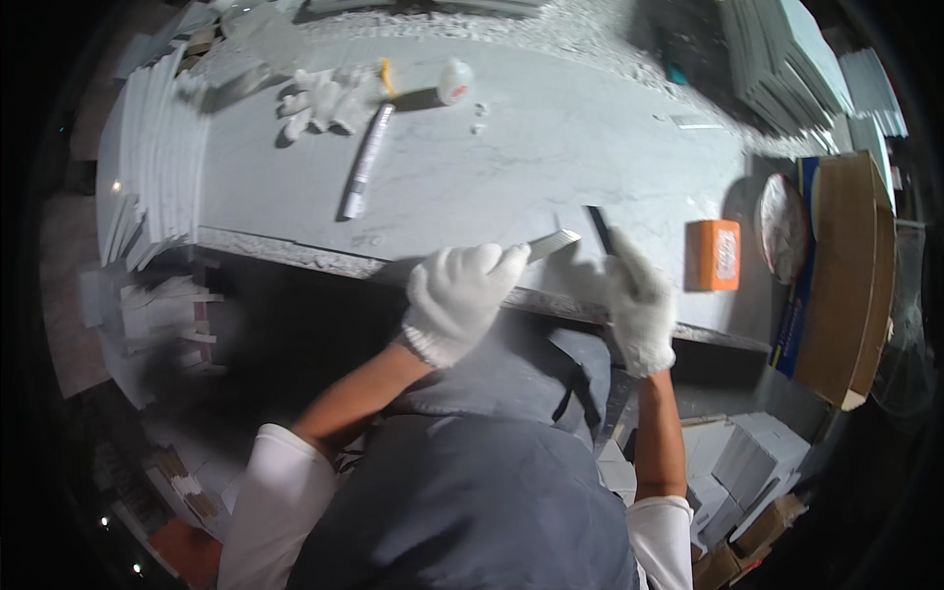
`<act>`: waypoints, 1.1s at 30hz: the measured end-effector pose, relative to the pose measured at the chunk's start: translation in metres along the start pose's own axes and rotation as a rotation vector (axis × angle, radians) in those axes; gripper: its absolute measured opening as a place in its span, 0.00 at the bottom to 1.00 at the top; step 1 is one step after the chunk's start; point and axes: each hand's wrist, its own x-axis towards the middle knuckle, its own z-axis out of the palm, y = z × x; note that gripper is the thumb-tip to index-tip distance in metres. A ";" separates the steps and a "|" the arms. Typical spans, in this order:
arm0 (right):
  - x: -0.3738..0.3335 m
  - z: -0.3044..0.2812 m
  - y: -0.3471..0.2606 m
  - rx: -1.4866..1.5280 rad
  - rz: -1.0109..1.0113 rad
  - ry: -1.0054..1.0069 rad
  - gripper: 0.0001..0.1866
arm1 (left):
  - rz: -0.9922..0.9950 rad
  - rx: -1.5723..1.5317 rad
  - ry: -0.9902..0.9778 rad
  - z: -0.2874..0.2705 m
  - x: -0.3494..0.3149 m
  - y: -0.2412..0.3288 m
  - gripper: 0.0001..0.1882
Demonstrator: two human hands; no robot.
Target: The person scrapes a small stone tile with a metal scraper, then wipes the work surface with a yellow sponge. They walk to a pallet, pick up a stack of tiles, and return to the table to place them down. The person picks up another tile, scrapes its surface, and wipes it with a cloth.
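Note:
Both my hands wear white knitted gloves and are over the near edge of a pale grey-veined slab (531, 138). My left hand (460, 300) is closed around a small pale strip (554, 243), whose free end points right, toward the other hand; it looks like a cut piece of stone or tile. My right hand (644, 305) grips a thin, dark flat bar (597, 226) that sticks up past the fingers. What kind of tool it is I cannot make out. Bar and strip are apart, with a small gap between them.
An orange box (713, 256) sits right of my right hand, beside a round plastic-wrapped bundle (780, 229) and a cardboard box (846, 280). Farther back lie a white tube (370, 162), loose gloves (329, 100) and a small white bottle (454, 81). Stacked tiles (162, 147) line the left.

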 end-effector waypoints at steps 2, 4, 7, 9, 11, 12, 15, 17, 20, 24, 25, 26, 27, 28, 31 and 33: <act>-0.006 0.005 -0.003 -0.188 -0.002 -0.146 0.19 | 0.052 -0.039 0.021 0.004 -0.002 -0.001 0.08; -0.017 0.009 -0.008 -0.156 0.013 -0.282 0.17 | 0.052 -0.029 0.015 0.008 -0.004 -0.001 0.08; -0.017 0.014 -0.011 -0.111 -0.050 -0.197 0.18 | 0.066 -0.037 0.039 0.011 -0.007 -0.006 0.10; -0.016 0.015 -0.013 -0.011 0.108 -0.084 0.19 | 0.093 -0.116 0.070 0.015 -0.008 -0.009 0.09; -0.016 0.016 -0.013 -0.076 -0.022 -0.158 0.19 | 0.073 -0.052 0.133 0.020 -0.009 -0.009 0.07; -0.017 0.017 -0.014 -0.121 -0.019 -0.199 0.19 | 0.090 -0.039 0.183 0.023 -0.010 -0.008 0.07; -0.022 0.015 -0.017 -0.191 0.013 -0.338 0.19 | 0.114 -0.143 0.124 0.026 -0.009 -0.008 0.04; -0.021 0.014 -0.016 -0.168 0.108 -0.201 0.19 | 0.119 -0.155 0.150 0.024 -0.009 -0.008 0.05; -0.018 0.015 -0.013 -0.215 -0.115 -0.203 0.19 | 0.085 -0.124 0.110 0.019 -0.009 -0.009 0.06; -0.014 0.013 -0.008 -0.138 0.021 -0.186 0.18 | 0.116 -0.158 0.137 0.017 -0.005 -0.009 0.07; -0.014 0.010 -0.008 -0.145 0.048 -0.222 0.18 | 0.117 -0.179 0.118 0.016 -0.005 -0.010 0.07; -0.013 0.008 -0.008 -0.145 0.075 -0.226 0.18 | 0.111 -0.202 0.104 0.015 -0.005 -0.009 0.07; -0.012 0.007 -0.009 -0.142 0.094 -0.200 0.18 | 0.098 -0.180 0.098 0.014 -0.005 -0.009 0.07; -0.012 0.005 -0.010 -0.290 -0.043 -0.335 0.18 | 0.095 -0.175 0.082 0.014 -0.005 -0.009 0.07; -0.010 0.003 -0.014 -0.157 0.092 -0.238 0.17 | 0.083 -0.189 0.086 0.015 -0.007 -0.009 0.09; -0.010 0.003 -0.015 -0.163 0.161 -0.135 0.17 | 0.056 -0.202 0.039 0.016 -0.010 -0.011 0.14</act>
